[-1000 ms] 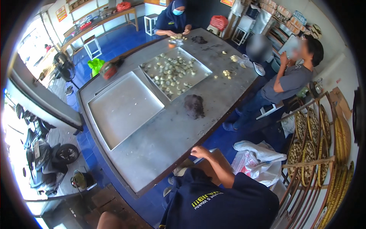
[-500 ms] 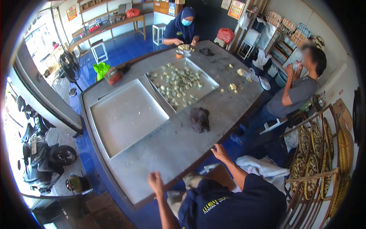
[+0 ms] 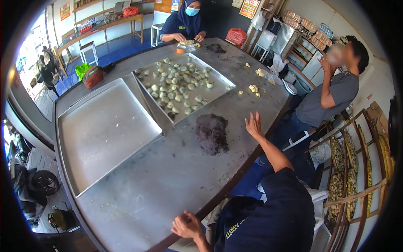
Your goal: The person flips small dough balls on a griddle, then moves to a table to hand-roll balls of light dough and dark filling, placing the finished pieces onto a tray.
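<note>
My left hand (image 3: 187, 225) is at the near edge of the metal-topped table (image 3: 138, 206), its fingers curled in and no object showing in them. My right hand (image 3: 254, 124) is held over the table's right edge, fingers apart and holding nothing. Just left of it sits a lumpy mound of dark purple-brown, dough-like stuff (image 3: 212, 133), which the hand does not touch. Farther off, a metal tray (image 3: 226, 84) bears many round greenish-white balls (image 3: 178, 86). A second shallow metal tray (image 3: 105, 130), with a few crumbs in it, lies to the left.
Across the table a masked person (image 3: 184, 25) handles pale pieces beside an orange tape roll (image 3: 181, 49). Another person (image 3: 329, 88) is at the right. Small yellowish lumps (image 3: 253, 89) lie near the right edge. A rack of round woven trays (image 3: 350, 185) stands at right.
My body has come closer to the table. My right hand has moved forward and its fingers have spread; my left hand has shifted to the table's near edge.
</note>
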The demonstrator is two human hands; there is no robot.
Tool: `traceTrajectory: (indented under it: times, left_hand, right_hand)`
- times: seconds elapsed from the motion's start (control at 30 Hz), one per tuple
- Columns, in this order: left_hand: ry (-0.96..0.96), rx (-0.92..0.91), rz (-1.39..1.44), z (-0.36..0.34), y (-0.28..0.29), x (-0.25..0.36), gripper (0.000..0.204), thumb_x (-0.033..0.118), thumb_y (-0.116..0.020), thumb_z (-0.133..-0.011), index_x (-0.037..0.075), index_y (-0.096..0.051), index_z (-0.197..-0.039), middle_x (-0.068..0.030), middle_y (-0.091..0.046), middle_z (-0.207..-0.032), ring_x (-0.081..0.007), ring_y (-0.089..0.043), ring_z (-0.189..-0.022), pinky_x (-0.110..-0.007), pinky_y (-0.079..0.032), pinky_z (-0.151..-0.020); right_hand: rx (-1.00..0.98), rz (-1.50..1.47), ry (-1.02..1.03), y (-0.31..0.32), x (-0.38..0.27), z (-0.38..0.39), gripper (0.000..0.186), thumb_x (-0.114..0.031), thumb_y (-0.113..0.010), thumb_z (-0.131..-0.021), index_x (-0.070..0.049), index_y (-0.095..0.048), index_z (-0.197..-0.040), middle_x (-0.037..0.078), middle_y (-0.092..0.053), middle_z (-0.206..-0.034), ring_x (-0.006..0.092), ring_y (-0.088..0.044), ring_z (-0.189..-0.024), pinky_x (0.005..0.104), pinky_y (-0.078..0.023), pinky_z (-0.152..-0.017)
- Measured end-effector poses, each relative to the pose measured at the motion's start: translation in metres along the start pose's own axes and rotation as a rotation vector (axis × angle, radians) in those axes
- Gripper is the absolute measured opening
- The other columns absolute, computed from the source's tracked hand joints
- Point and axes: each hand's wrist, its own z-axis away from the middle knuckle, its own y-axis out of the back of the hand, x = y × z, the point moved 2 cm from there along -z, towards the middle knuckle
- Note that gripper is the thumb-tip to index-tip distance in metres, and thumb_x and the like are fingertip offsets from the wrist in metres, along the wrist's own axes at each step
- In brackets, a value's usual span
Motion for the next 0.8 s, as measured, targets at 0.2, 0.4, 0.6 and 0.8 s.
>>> traceTrajectory:
  times: [0.2, 0.4, 0.6, 0.8]
  left_hand:
    - [0.044, -0.091, -0.46, -0.003, 0.005, 0.019, 0.02, 0.026, -0.066, -0.079, 0.007, -0.066, -0.071, -0.0131, -0.066, -0.076, -0.0299, -0.063, -0.074, -0.04, -0.048, -0.071]
    - [-0.136, 0.129, -0.454, 0.009, -0.007, 0.002, 0.024, 0.027, -0.063, -0.08, 0.008, -0.059, -0.065, -0.011, -0.062, -0.069, -0.0289, -0.061, -0.066, -0.042, -0.047, -0.063]
    - [-0.195, 0.04, -0.545, 0.015, -0.026, -0.006, 0.021, 0.026, -0.06, -0.084, 0.006, -0.061, -0.078, -0.0105, -0.063, -0.076, -0.0264, -0.062, -0.069, -0.041, -0.048, -0.064]
    - [-0.162, -0.051, -0.742, 0.036, -0.016, -0.036, 0.022, 0.025, -0.057, -0.088, 0.005, -0.063, -0.09, -0.01, -0.065, -0.083, -0.0239, -0.062, -0.072, -0.04, -0.05, -0.065]
  right_hand:
    - [0.035, -0.129, -0.04, -0.056, 0.016, -0.142, 0.066, -0.03, -0.062, -0.089, 0.001, -0.034, -0.14, 0.03, -0.029, -0.146, 0.0467, -0.027, -0.135, 0.0525, -0.025, -0.111]
    - [-0.104, -0.241, -0.055, -0.092, 0.015, -0.21, 0.044, -0.019, -0.066, -0.084, -0.003, -0.057, -0.124, 0.019, -0.051, -0.126, 0.0403, -0.046, -0.119, 0.0511, -0.041, -0.098]
    - [0.32, -0.121, 0.092, -0.084, 0.12, -0.252, 0.046, -0.017, -0.069, -0.08, -0.014, -0.057, -0.124, 0.018, -0.051, -0.113, 0.038, -0.05, -0.108, 0.0487, -0.043, -0.089]
    - [0.054, -0.043, -0.178, -0.084, 0.128, -0.259, 0.072, -0.047, -0.066, -0.082, -0.025, -0.037, -0.145, 0.018, -0.04, -0.141, 0.0395, -0.041, -0.128, 0.0545, -0.036, -0.101]
